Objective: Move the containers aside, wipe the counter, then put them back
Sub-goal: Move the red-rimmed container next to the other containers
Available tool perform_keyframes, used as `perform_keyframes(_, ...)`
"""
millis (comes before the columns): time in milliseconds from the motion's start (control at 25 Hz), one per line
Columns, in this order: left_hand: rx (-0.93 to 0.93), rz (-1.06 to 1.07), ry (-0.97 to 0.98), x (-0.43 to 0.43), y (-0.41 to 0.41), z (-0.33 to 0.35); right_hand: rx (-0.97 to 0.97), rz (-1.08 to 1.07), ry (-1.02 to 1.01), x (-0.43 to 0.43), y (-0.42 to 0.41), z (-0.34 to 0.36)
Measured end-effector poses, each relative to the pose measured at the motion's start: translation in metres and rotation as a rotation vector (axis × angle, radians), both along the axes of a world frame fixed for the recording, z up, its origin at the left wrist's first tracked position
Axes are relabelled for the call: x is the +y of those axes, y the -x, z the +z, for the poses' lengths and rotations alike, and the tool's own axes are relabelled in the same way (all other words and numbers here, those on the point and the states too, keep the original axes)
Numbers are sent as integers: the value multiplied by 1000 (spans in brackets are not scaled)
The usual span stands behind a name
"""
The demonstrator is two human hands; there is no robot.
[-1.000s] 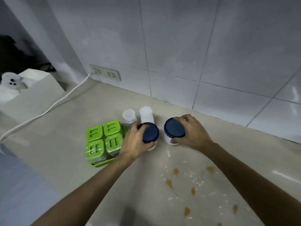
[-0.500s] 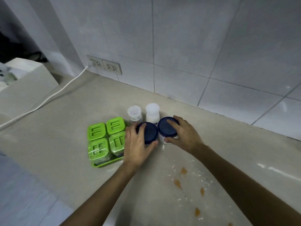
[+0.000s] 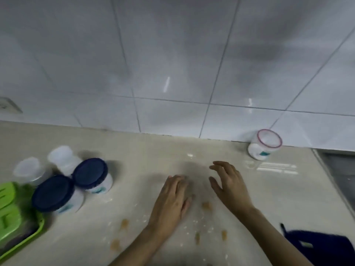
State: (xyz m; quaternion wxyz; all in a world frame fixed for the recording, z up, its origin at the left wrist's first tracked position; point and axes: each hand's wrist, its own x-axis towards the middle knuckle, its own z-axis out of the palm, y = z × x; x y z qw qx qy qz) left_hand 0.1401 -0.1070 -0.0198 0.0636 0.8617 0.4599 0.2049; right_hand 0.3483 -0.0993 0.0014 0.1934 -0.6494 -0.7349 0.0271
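Observation:
Two white jars with dark blue lids stand side by side at the left of the beige counter. Behind them are two small translucent white jars. A green tray with green-lidded boxes sits at the far left edge. A clear jar with a pink rim stands alone by the wall at the right. My left hand hovers flat over the counter's middle, holding nothing. My right hand is beside it, fingers spread and curved, holding nothing. Brown stains and white crumbs lie under and around both hands.
A dark blue cloth lies at the front right corner. A steel sink edge borders the counter on the right. A wall socket sits on the tiled wall at the far left.
Both hands have let go of the blue-lidded jars, which now stand together at the left. The hands have moved right over the stained patch, and the view has swung right.

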Motion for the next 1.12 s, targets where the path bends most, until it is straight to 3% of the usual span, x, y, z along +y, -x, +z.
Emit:
perform_keyframes(120,251,-88,93,34,-84,-22,-75,-120,-32,-1,-94,9)
perform_keyframes(400,362,-10,178,78,-176,-39,-142,-276,136,70,-194,2)
perform_keyframes(640,396,24,246,71,-179,-62,129,-312,33,90,-200,-20)
perform_keyframes(840,404,8,236,73,-181,-59,94,-273,-41,78,-194,-18)
perform_keyframes(960,343,-10,223,64,-159,-34,65,-197,-54,64,-148,10)
perform_keyframes(1120,209,-76,355,82,-146,3,62,-159,-57,67,-118,34)
